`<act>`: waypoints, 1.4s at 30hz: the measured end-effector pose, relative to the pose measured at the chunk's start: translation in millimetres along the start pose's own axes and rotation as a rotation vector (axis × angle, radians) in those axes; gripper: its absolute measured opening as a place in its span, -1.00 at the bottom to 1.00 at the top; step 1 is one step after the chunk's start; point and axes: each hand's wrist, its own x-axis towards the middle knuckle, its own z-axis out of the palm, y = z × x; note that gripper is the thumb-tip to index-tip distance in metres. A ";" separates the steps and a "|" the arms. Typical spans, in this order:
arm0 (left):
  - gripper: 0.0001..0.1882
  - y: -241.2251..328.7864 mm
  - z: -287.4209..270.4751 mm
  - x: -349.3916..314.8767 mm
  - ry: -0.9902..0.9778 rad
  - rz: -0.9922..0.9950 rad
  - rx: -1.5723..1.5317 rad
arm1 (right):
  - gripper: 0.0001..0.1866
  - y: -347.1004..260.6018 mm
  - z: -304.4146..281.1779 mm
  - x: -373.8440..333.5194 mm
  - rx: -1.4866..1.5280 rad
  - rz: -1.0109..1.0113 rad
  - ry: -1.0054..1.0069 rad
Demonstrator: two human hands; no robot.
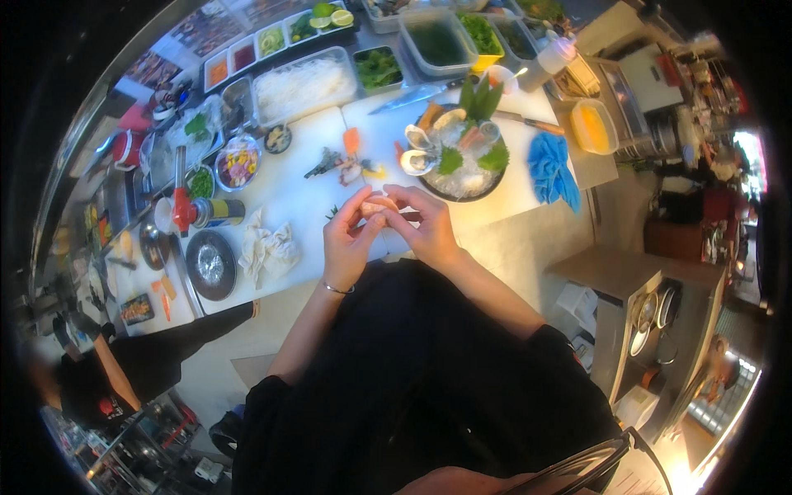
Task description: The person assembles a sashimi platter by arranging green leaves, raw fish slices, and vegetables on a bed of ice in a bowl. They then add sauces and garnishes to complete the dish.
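My left hand (345,237) and my right hand (431,228) meet over the near part of the white cutting board (309,140). Between their fingertips they pinch a thin pinkish-orange piece of food (378,205), perhaps a fish slice; the fingers partly cover it. Just beyond lie an orange slice (352,140) and a small cluster of dark frilly leaves (325,162). To the right of these stands a dark bowl of crushed ice (469,183), set with oyster shells (418,162), green leaves and upright long leaves (481,101).
A knife (410,97) lies behind the bowl, a blue cloth (551,169) right of it. At left are a red-headed torch (183,198), a white cloth (268,247) and a flower bowl (238,162). Food tubs (304,82) line the back. Another person (107,363) works lower left.
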 end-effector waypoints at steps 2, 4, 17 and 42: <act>-0.48 5.5 7.7 4.2 -0.024 -0.008 0.020 | -0.47 -6.4 -11.5 1.9 -0.053 -0.054 -0.021; -0.47 5.9 13.5 10.9 -0.024 -0.010 -0.017 | -0.48 -9.8 -19.9 2.1 -0.100 -0.090 -0.053; -0.45 4.9 52.3 23.5 0.046 -0.183 -0.577 | -0.67 0.4 -12.8 2.9 -0.183 -0.191 0.235; -0.37 8.8 20.3 27.7 -0.095 0.023 -0.386 | -0.27 -12.8 -10.3 -1.9 0.404 0.075 0.133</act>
